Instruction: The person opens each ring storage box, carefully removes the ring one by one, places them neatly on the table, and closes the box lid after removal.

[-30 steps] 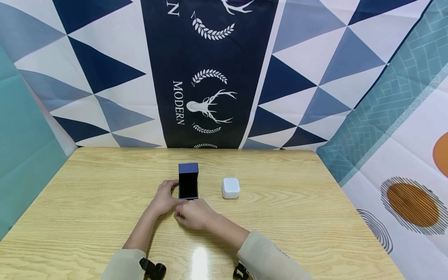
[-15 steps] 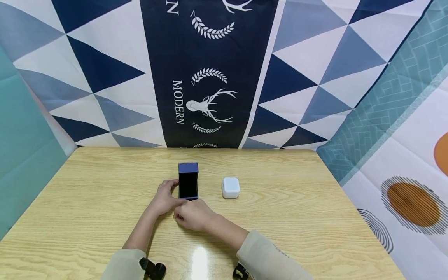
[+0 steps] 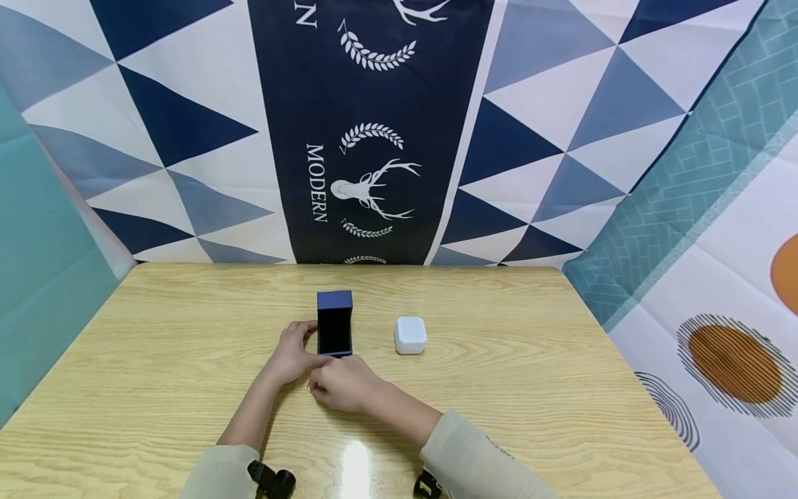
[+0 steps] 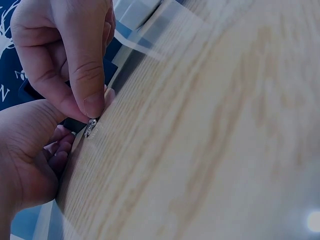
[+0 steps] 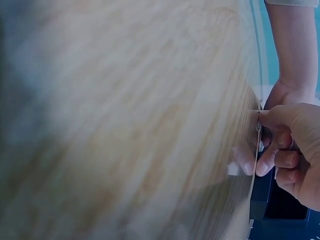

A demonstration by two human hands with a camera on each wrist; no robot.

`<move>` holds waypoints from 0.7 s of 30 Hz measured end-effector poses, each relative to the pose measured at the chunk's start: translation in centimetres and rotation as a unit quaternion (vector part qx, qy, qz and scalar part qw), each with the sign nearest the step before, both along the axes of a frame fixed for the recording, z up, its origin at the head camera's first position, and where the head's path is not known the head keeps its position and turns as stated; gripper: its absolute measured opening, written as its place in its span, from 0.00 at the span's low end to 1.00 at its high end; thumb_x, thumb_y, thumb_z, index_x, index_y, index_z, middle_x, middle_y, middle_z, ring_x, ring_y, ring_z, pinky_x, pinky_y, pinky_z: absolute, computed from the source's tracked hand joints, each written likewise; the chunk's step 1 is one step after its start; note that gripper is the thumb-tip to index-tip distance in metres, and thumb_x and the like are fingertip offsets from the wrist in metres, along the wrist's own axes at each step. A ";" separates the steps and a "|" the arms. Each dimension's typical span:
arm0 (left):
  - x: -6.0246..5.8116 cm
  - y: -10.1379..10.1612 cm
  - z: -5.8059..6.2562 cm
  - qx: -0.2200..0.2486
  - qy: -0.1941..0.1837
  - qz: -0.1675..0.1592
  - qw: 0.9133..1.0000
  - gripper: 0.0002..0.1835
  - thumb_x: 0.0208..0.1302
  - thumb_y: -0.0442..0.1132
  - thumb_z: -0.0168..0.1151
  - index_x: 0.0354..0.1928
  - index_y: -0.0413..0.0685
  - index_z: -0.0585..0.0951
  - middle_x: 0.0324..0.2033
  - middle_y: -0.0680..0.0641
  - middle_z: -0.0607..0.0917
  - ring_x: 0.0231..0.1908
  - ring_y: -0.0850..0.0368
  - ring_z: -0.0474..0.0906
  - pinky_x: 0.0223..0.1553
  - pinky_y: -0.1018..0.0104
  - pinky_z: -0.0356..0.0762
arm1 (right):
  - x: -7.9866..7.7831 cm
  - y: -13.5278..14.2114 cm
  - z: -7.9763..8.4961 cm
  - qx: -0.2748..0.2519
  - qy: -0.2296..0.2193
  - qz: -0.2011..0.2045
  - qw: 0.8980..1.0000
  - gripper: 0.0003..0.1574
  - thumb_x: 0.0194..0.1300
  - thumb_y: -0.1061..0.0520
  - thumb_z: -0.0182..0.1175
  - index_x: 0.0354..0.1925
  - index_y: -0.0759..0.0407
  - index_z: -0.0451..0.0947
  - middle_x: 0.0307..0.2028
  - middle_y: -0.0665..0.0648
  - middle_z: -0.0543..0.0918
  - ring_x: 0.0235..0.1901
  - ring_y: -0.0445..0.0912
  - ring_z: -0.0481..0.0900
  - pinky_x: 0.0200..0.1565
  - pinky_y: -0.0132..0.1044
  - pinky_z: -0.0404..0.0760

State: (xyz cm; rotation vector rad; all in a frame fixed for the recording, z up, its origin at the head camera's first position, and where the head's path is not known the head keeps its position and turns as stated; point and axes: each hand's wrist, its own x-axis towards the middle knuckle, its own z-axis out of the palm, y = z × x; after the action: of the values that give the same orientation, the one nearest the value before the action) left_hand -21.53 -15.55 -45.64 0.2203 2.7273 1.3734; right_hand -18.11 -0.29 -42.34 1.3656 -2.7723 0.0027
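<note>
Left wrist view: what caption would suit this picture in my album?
The right hand pinches a small, glittering piece close to the wooden tabletop, with the left hand nearby.

Wood-grained, glossy tabletop (image 3: 530,388); metallic-looking, glinting small piece (image 4: 90,127); box (image 3: 334,299), smooth outside, matt black inside; smooth, plastic-looking white cube (image 3: 410,335); creased cloth backdrop (image 3: 368,93).

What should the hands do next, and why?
Maybe the right hand should lift the tiny, shiny, silvery piece toward the small blue box with a black inside, because its fingertips pinch the piece, while the box stands open beside the left hand.
</note>
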 end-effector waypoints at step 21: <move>-0.1 -0.1 -0.1 0.006 -0.008 -0.001 1.000 0.40 0.51 0.41 0.71 0.63 0.32 0.64 0.59 0.34 0.65 0.60 0.38 0.59 0.59 0.46 0.67 | -0.6 0.8 0.4 -0.010 -0.027 -0.016 0.999 0.08 0.65 0.47 0.57 0.36 0.41 0.83 0.28 0.36 0.83 0.24 0.29 0.75 0.25 0.23 0.72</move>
State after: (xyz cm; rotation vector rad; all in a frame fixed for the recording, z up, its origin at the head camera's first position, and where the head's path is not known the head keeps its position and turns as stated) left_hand -21.59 -15.62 -45.74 0.2123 2.7053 1.3847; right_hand -18.70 0.48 -41.96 1.3362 -2.8292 0.0663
